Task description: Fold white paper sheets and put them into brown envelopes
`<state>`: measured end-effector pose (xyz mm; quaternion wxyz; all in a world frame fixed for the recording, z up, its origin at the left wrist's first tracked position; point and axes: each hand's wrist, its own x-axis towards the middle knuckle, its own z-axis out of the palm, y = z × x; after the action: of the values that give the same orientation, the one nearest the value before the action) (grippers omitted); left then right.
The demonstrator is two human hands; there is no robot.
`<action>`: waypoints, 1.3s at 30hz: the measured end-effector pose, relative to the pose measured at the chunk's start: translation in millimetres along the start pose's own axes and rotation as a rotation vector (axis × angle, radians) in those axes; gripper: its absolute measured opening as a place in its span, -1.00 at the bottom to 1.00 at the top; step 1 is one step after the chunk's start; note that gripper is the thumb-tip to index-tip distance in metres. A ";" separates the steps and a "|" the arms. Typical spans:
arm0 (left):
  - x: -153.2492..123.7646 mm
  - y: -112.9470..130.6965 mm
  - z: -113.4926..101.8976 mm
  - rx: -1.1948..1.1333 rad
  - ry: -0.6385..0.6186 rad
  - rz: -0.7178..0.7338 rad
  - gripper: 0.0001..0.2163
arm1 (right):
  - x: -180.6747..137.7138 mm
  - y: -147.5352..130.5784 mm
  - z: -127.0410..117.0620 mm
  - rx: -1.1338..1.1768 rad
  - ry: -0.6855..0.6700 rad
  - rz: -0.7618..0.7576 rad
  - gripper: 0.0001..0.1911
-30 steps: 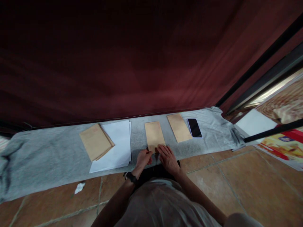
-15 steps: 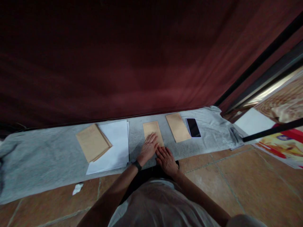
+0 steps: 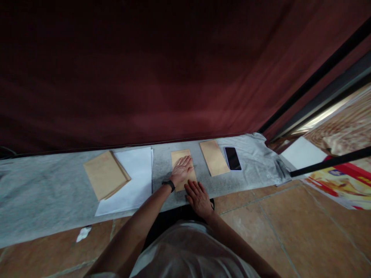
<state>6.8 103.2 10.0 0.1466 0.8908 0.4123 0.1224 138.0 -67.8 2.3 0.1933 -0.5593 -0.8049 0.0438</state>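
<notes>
A brown envelope (image 3: 177, 156) lies on a grey cloth (image 3: 52, 185) spread over the floor. My left hand (image 3: 181, 169), with a black band at the wrist, rests flat and open on the envelope's middle, fingers stretched toward its far end. My right hand (image 3: 197, 197) lies flat and open at the envelope's near edge, fingers spread, holding nothing. A second brown envelope (image 3: 213, 157) lies just to the right, apart from both hands.
A stack of brown envelopes (image 3: 104, 174) sits on white paper sheets (image 3: 136, 173) to the left. A dark phone (image 3: 232, 158) lies beside the second envelope. A dark red curtain (image 3: 145, 77) hangs behind. A paper scrap (image 3: 82, 233) lies on the orange tile floor (image 3: 290, 231).
My left hand slid from the envelope's near edge up onto its middle and flattened out. My right hand stayed at the near edge. The view shifted slightly to the right.
</notes>
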 end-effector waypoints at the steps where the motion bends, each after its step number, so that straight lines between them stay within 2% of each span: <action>1: -2.7 -0.7 0.7 0.001 -0.009 0.012 -0.47 | 0.1 -0.1 -0.2 0.003 -0.002 0.001 -0.43; 7: -24.4 -0.7 5.6 -0.002 -0.047 0.061 -0.44 | 0.1 -0.6 0.5 0.020 -0.014 0.006 -0.43; 16: -52.8 14.9 3.3 -0.024 -0.071 0.101 -0.43 | -0.3 0.5 4.7 0.051 -0.002 0.009 -0.55; 22: -84.0 25.6 4.5 -0.023 -0.066 0.104 -0.43 | -0.8 1.8 2.9 0.049 0.003 -0.002 -0.55; 27: -114.0 32.1 4.4 0.027 -0.019 0.081 -0.40 | -4.6 9.4 -3.5 0.073 -0.057 -0.060 -0.50; 34: -153.7 24.4 -0.3 0.103 -0.050 0.113 -0.42 | -20.3 19.5 -13.9 0.070 -0.075 0.014 -0.45; 39: -168.1 21.4 -3.1 0.114 -0.035 0.103 -0.40 | -20.2 14.9 -20.9 0.075 -0.048 0.058 -0.47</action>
<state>-85.2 -39.1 4.3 0.0966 0.9196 0.3698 0.0906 164.7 -83.8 12.0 0.1932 -0.5735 -0.7907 0.0927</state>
